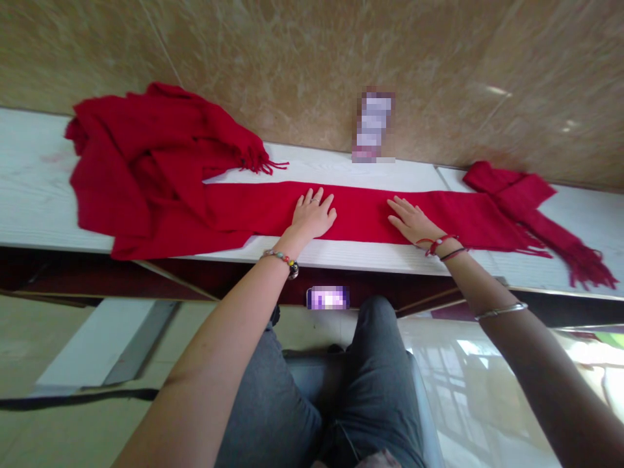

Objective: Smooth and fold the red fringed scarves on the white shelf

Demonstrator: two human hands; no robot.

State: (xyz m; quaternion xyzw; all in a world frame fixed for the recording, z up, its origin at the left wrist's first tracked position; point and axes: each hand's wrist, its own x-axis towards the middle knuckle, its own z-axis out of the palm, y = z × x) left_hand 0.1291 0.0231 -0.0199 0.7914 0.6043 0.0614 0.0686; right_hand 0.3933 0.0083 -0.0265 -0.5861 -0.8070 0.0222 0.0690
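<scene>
A red fringed scarf [363, 211] is spread lengthwise along a narrow white counter. My left hand [314, 214] rests palm down on its middle, fingers spread. To the right, my right hand [414, 222] lies on the same flat strip with its fingers stretched out. Neither hand grips the cloth. At the left a loose heap of red cloth [141, 162] covers the strip's end, its fringe trailing towards the wall. Near the strip's fringed right end lies a folded red fringed piece [521, 192]; whether it is separate cannot be made out.
Behind the white counter [312, 162] rises a brown marbled wall [273, 65]. A blurred upright rectangular item [373, 127] stands against it. Below the front edge is a dark open shelf with a blurred phone-like item [328, 298]. My knees are close under the counter.
</scene>
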